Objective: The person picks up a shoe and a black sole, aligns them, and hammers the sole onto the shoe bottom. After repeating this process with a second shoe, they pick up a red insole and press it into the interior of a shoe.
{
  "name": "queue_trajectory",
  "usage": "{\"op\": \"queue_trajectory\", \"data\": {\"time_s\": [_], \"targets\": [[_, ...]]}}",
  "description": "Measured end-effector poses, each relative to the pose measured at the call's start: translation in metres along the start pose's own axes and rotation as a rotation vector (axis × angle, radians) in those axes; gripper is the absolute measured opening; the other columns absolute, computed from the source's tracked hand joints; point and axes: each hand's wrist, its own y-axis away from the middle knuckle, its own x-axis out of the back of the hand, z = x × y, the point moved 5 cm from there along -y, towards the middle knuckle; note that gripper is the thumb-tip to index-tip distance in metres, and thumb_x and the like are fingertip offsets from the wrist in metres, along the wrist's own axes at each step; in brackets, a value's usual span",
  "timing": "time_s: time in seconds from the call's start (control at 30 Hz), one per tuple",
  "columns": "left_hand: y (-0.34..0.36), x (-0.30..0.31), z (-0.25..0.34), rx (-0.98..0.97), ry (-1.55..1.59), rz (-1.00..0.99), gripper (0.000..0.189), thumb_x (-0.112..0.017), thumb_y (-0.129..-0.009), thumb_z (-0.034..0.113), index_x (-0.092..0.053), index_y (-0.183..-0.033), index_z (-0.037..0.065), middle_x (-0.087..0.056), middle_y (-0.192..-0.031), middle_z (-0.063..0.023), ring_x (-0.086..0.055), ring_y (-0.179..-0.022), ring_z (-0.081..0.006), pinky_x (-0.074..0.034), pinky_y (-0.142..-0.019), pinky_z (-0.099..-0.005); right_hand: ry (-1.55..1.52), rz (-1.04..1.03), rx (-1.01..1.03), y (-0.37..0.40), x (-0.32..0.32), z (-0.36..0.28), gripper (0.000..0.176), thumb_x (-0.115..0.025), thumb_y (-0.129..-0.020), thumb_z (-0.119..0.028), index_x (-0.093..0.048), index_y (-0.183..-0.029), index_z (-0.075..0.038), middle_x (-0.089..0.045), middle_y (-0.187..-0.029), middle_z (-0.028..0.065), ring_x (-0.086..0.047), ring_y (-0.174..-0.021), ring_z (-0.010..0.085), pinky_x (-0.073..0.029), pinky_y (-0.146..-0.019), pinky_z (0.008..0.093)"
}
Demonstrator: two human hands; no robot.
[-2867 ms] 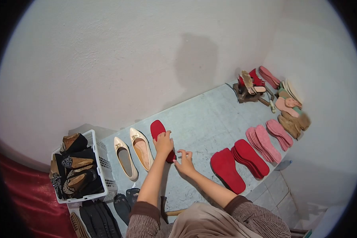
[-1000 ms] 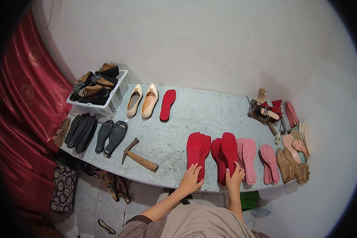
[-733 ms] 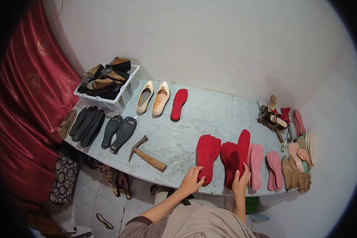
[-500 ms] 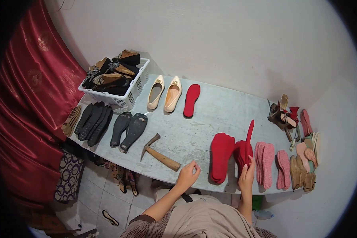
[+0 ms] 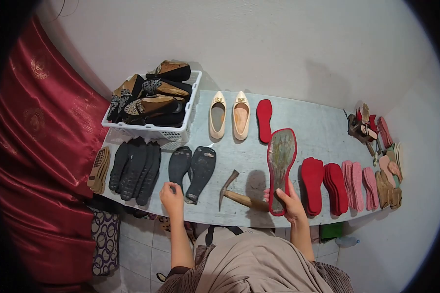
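Observation:
My right hand (image 5: 292, 201) grips a red insole (image 5: 281, 163) by its narrow end, thumb across its worn grey-green underside. Held upright above the table, it shows a red rim all round. My left hand (image 5: 172, 199) has its fingers curled together at the lower end of a black shoe sole (image 5: 180, 163); I cannot tell whether anything is pinched in them. A second black sole (image 5: 202, 168) lies close on the right. Between my hands rests a hammer (image 5: 237, 198) with a wooden handle, whose end is partly behind the insole.
Stacks of red insoles (image 5: 312, 183) and pink insoles (image 5: 353, 183) line the right front edge. Cream shoes (image 5: 241, 117) and a single red insole (image 5: 264, 119) lie at the back. A white basket (image 5: 193, 110) holds black shoes; more black soles (image 5: 137, 171) lie before it.
My right hand has lifted the red insole leftward from the stacks and turned its underside into view. My left hand has moved left from beside the hammer to the black soles. The view has shifted.

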Motion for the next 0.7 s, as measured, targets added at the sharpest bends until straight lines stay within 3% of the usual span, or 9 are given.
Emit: {"op": "queue_trajectory", "data": {"time_s": [0.17, 0.27, 0.37, 0.4, 0.47, 0.57, 0.7], "targets": [[-0.035, 0.027, -0.044, -0.056, -0.031, -0.032, 0.006, -0.057, -0.074, 0.011, -0.052, -0.076, 0.008, -0.045, -0.065, -0.0073, -0.047, -0.066, -0.0277, -0.037, -0.063, -0.0402, -0.081, -0.013, -0.051, -0.015, -0.051, 0.027, 0.069, -0.055, -0.079, -0.002, -0.017, -0.136, -0.01, -0.057, -0.101, 0.0235, -0.062, -0.086, 0.0307, -0.053, -0.075, 0.0395], [-0.047, 0.036, -0.063, -0.047, -0.073, -0.051, 0.009, -0.057, -0.073, 0.01, -0.053, -0.081, 0.007, -0.047, -0.072, -0.0072, -0.049, -0.073, -0.0271, -0.039, -0.066, -0.0401, -0.078, 0.009, -0.067, -0.018, -0.072, 0.033, 0.081, -0.053, -0.066, 0.008, -0.016, -0.135, -0.01, -0.056, -0.101, 0.0241, -0.062, -0.088, 0.0327, -0.052, -0.077, 0.04], [-0.06, 0.044, -0.071, -0.001, -0.118, -0.081, 0.016, -0.056, -0.074, 0.009, -0.053, -0.089, 0.007, -0.05, -0.084, -0.008, -0.05, -0.085, -0.0277, -0.039, -0.072, -0.0404, -0.047, 0.024, -0.054, -0.021, -0.079, 0.04, 0.08, -0.053, -0.066, 0.008, -0.017, -0.135, -0.01, -0.056, -0.101, 0.0239, -0.062, -0.088, 0.0328, -0.052, -0.077, 0.0395], [-0.064, 0.048, -0.068, -0.064, -0.214, -0.03, 0.019, -0.057, -0.074, 0.007, -0.054, -0.093, 0.007, -0.051, -0.089, -0.0086, -0.05, -0.089, -0.0275, -0.039, -0.078, -0.0399, -0.023, 0.037, -0.034, -0.024, -0.079, 0.042, 0.078, -0.052, -0.066, 0.007, -0.018, -0.134, -0.009, -0.058, -0.098, 0.0224, -0.062, -0.085, 0.0311, -0.052, -0.075, 0.0385], [-0.072, 0.05, -0.077, -0.091, -0.333, -0.023, 0.028, -0.058, -0.075, 0.007, -0.053, -0.102, 0.009, -0.051, -0.104, -0.0086, -0.048, -0.103, -0.0282, -0.035, -0.089, -0.043, -0.002, 0.041, -0.028, -0.031, -0.076, 0.045, 0.076, -0.051, -0.066, 0.006, -0.019, -0.133, -0.009, -0.058, -0.095, 0.0215, -0.062, -0.083, 0.03, -0.052, -0.074, 0.038], [-0.092, 0.059, -0.082, -0.105, -0.39, 0.019, 0.03, -0.056, -0.076, 0.008, -0.052, -0.106, 0.009, -0.052, -0.106, -0.0087, -0.048, -0.104, -0.0285, -0.035, -0.089, -0.0435, 0.003, 0.061, -0.017, -0.041, -0.079, 0.046, 0.066, -0.052, -0.073, 0.0, -0.022, -0.131, -0.009, -0.059, -0.089, 0.0191, -0.062, -0.076, 0.0268, -0.052, -0.07, 0.0368], [-0.123, 0.05, -0.114, -0.027, -0.453, -0.099, 0.047, -0.063, -0.074, 0.023, -0.048, -0.116, 0.01, -0.049, -0.116, -0.014, -0.043, -0.113, -0.0313, -0.033, -0.095, -0.0425, -0.065, 0.094, 0.002, -0.054, -0.087, 0.045, 0.048, -0.049, -0.086, -0.017, -0.027, -0.128, -0.011, -0.059, -0.085, 0.0178, -0.061, -0.071, 0.025, -0.051, -0.065, 0.0351]]}}
